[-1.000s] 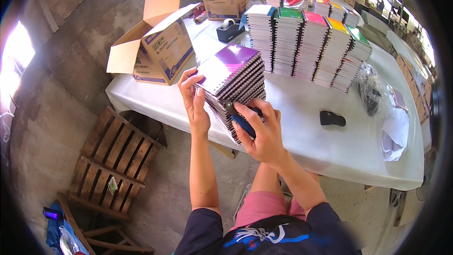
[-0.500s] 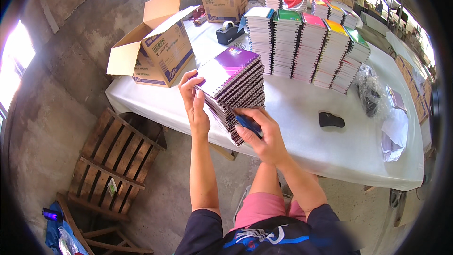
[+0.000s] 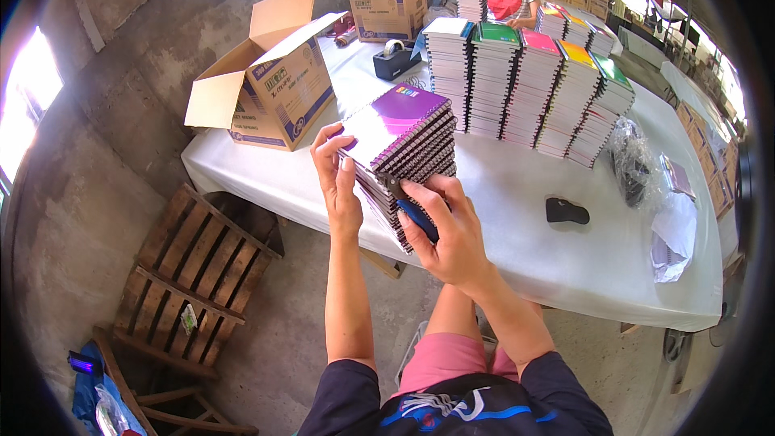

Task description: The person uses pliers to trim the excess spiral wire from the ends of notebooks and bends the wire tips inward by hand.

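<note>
Nearby, open carton (image 3: 284, 98), contents hidden, notebook stack (image 3: 408, 131)

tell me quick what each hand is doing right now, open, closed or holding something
Left hand: partly open, against a stack of spiral-bound paper notebooks with a purple top cover.
Right hand: closed around a blue-handled metal hand tool.

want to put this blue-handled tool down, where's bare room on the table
Bare tabletop shows between the right hand and the black object, and from it to the near edge. Crowded: the far side, with notebook stacks and tape dispenser; the left corner, with an open carton; the right end, with clear plastic and white wrapping.
</note>
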### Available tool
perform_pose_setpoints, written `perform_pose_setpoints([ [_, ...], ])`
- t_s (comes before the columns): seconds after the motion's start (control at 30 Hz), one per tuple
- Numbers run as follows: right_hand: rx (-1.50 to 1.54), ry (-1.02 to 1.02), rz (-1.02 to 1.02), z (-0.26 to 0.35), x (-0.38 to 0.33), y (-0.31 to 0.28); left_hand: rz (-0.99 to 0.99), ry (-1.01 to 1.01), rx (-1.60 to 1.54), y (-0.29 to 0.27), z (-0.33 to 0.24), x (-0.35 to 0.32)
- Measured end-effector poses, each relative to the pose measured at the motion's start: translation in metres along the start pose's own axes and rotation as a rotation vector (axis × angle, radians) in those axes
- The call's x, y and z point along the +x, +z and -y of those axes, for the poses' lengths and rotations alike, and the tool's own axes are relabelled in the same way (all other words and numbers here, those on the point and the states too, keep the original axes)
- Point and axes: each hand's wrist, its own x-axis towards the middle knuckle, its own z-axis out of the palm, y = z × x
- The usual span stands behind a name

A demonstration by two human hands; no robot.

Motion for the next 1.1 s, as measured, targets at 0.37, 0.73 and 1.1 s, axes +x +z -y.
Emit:
perform_pose_setpoints([
  [0.37, 0.949, 0.627, 0.359, -0.009, 0.015, -0.029, 0.008, -0.031, -0.012, 0.002, 0.003, 0.001],
  [0.73, -0.798, 0.569, 0.289, -0.147, -0.122, -0.096, 0.072, -0.061, 0.045, 0.001, -0.014, 0.019],
  [1.1, -0.394, 0.648, 0.323, -0.107, -0.131, -0.053, -0.127, -0.313, -0.242, -0.026, 0.004, 0.027],
])
